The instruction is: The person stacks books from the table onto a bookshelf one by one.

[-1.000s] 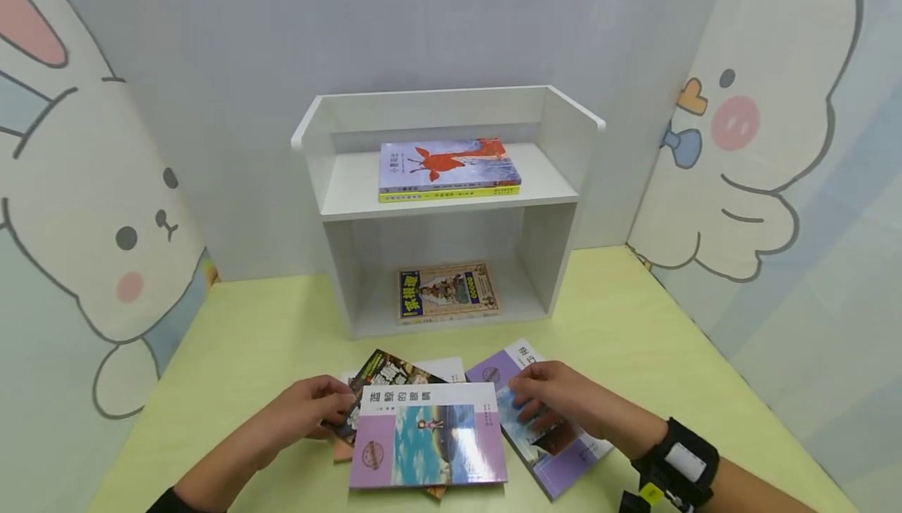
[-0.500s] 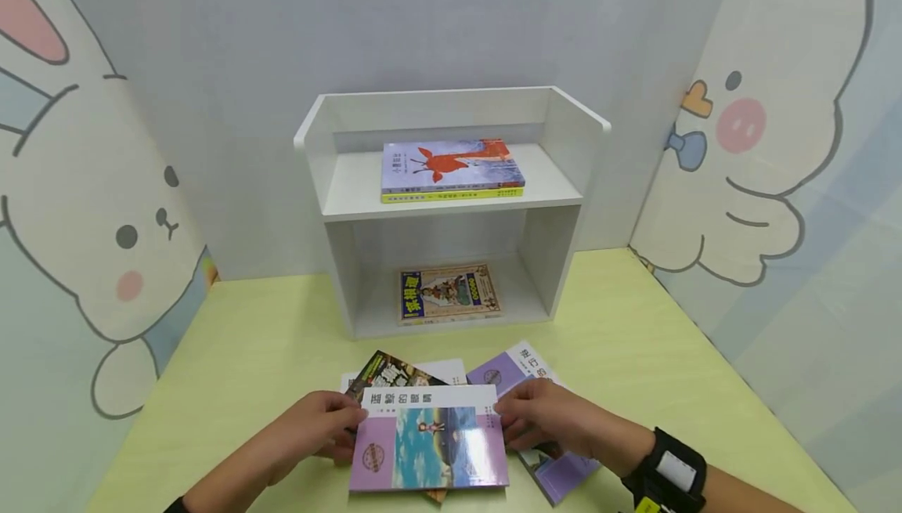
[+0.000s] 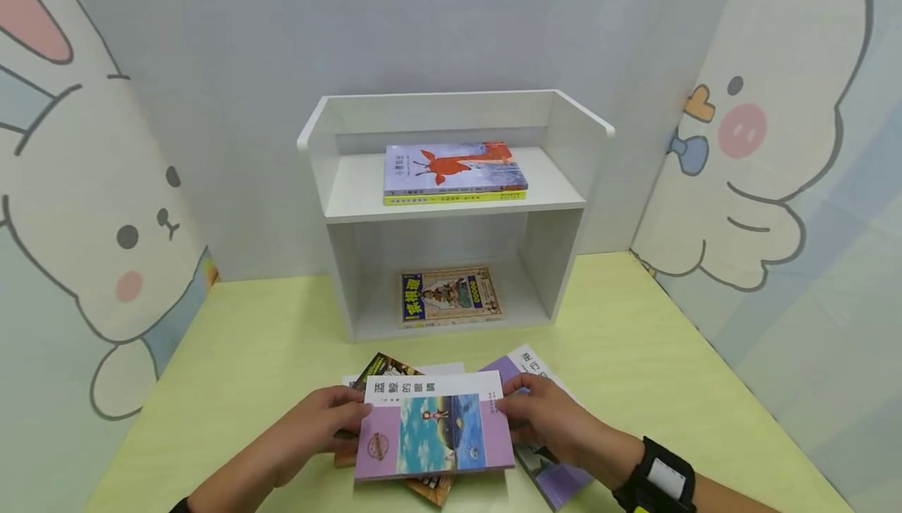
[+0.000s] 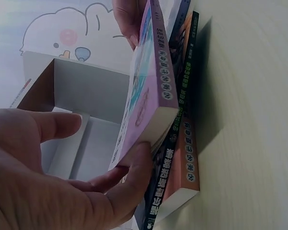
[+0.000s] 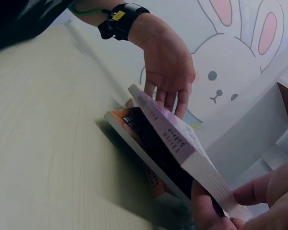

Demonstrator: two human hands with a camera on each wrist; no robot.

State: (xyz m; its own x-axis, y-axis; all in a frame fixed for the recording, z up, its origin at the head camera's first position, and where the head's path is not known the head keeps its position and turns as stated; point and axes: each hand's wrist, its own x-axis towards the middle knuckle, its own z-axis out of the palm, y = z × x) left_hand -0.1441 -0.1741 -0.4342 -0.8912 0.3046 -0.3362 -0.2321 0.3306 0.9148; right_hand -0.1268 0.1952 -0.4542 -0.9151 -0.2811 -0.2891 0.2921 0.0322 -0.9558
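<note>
A purple-and-white paperback book [image 3: 435,427] with a sea picture on its cover is lifted a little at its near side, tilted over the pile. My left hand [image 3: 310,436] holds its left edge; in the left wrist view, the fingers [image 4: 139,167] are curled under it and the thumb stands off the cover. At the right edge, my right hand [image 3: 553,423] pinches the book between thumb and fingers. Underneath lie a dark-covered book [image 3: 387,368] and an orange-spined book [image 4: 188,153]. Another purple book [image 3: 528,360] lies slanted beneath the right hand.
Behind the pile stands a white two-tier shelf [image 3: 454,214]. A giraffe-cover book [image 3: 454,168] lies on a yellow-edged one on the upper tier; a tan book [image 3: 451,295] lies below. The yellow tabletop [image 3: 261,325] meets cartoon-printed walls.
My right hand has moved left from above the slanted purple book to the sea-picture book's right edge. My left hand has come onto its left edge. The book has risen and tilted slightly.
</note>
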